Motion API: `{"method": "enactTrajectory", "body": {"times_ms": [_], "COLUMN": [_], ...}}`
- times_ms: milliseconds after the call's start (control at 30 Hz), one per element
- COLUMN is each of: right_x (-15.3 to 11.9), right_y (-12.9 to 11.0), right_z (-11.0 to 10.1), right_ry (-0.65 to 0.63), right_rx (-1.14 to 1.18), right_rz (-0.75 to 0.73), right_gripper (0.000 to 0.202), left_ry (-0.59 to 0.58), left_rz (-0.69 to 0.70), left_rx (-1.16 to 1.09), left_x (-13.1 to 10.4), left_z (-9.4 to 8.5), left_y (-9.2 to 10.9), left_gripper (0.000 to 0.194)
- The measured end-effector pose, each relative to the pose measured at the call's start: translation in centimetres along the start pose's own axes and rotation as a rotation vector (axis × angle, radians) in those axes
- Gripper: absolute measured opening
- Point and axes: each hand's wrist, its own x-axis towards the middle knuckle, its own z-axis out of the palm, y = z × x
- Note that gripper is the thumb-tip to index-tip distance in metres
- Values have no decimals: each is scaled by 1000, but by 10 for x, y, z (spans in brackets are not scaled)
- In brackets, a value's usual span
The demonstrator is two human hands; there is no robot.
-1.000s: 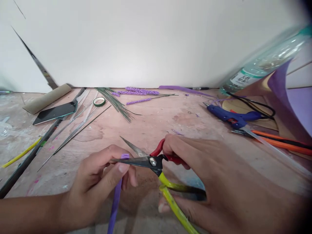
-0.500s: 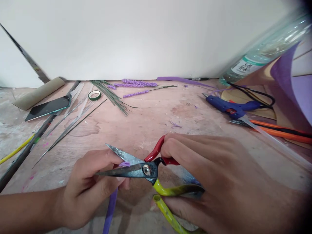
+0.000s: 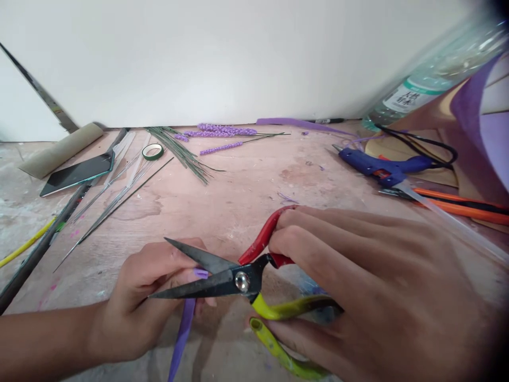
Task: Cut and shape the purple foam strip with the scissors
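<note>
My right hand point(image 3: 350, 276) is wrapped round the red and yellow handles of a pair of scissors point(image 3: 222, 281), whose dark blades stand apart and point left. Behind the blades, my left hand point(image 3: 147, 297) pinches a purple strip point(image 3: 183, 334) between thumb and fingers. A short end of this strip shows between the blades, and the rest hangs down below the hand. Part of my left fingers is hidden by the scissors.
Purple flower stems point(image 3: 222, 131) and green wires point(image 3: 178, 151) lie at the back, near a roll of green tape point(image 3: 152, 152). Left are a phone point(image 3: 77, 174) and a cardboard tube point(image 3: 61, 150). A blue glue gun point(image 3: 374, 164), orange cutter point(image 3: 457, 204) and plastic bottle point(image 3: 413, 95) are at right.
The scissors' blades have spread a little wider and turned slightly, with the red handle lifted. My left hand keeps its pinch on the purple strip.
</note>
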Motion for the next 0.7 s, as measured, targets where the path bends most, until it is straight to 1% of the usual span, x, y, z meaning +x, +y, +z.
{"method": "enactTrajectory", "body": {"times_ms": [100,233,367,533,700], "right_x": [-1,-4,-5,-4,-7], "right_y": [1,2,2,4,7], "right_z": [0,2,1,0,0], "right_ry": [-5,7,11,-19,-55], "right_rx": [-11,-10,-10,70,134], "right_rz": [0,-11,-21,-63,-98], "right_gripper": [17,16,17,19,19], "left_ry": [12,-6,-5,-22,18], "left_rz": [37,92,64,117,139], "left_rx": [47,72,118,180,189], "left_x": [3,4,2,4,2], "left_z": [1,0,-1,-2,-2], "left_y": [0,0,3,7,3], "left_gripper": [20,22,24,26,27]}}
